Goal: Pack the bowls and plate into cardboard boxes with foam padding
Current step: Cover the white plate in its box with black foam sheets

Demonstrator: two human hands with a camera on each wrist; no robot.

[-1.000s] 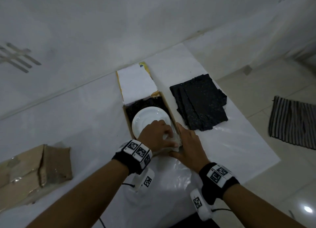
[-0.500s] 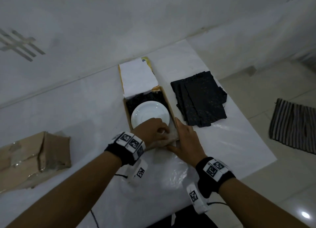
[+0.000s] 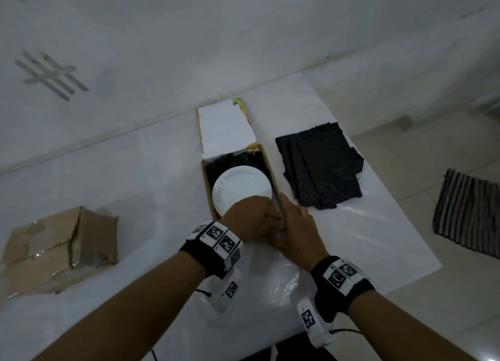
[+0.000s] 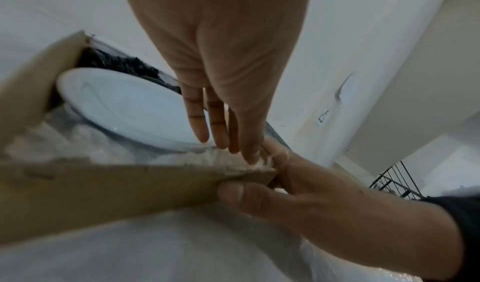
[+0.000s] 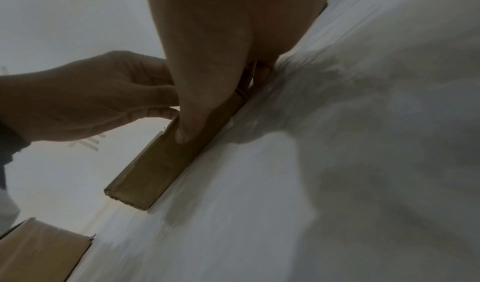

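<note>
A white plate (image 3: 240, 187) (image 4: 124, 106) lies on black foam (image 3: 232, 160) inside an open cardboard box (image 3: 272, 171) (image 4: 103, 188) (image 5: 155, 163) at the table's middle. My left hand (image 3: 257, 220) (image 4: 228, 143) reaches into the box's near right corner. Its straight fingers press on white padding (image 4: 78, 143) beside the plate's near rim. My right hand (image 3: 295, 225) (image 4: 253, 173) (image 5: 221, 106) grips that same corner from outside, thumb on the near wall, fingers along the right wall. The plate's near edge is hidden in the head view.
A stack of black foam sheets (image 3: 322, 165) lies right of the box. A crumpled second cardboard box (image 3: 62, 247) (image 5: 39, 251) sits at the left. Clear plastic wrap (image 3: 270, 287) covers the near table. A striped cloth (image 3: 468, 214) lies on the floor past the table's right edge.
Both hands stay at the box's near right corner. The left hand has shifted a little further into that corner; the plate has not moved.
</note>
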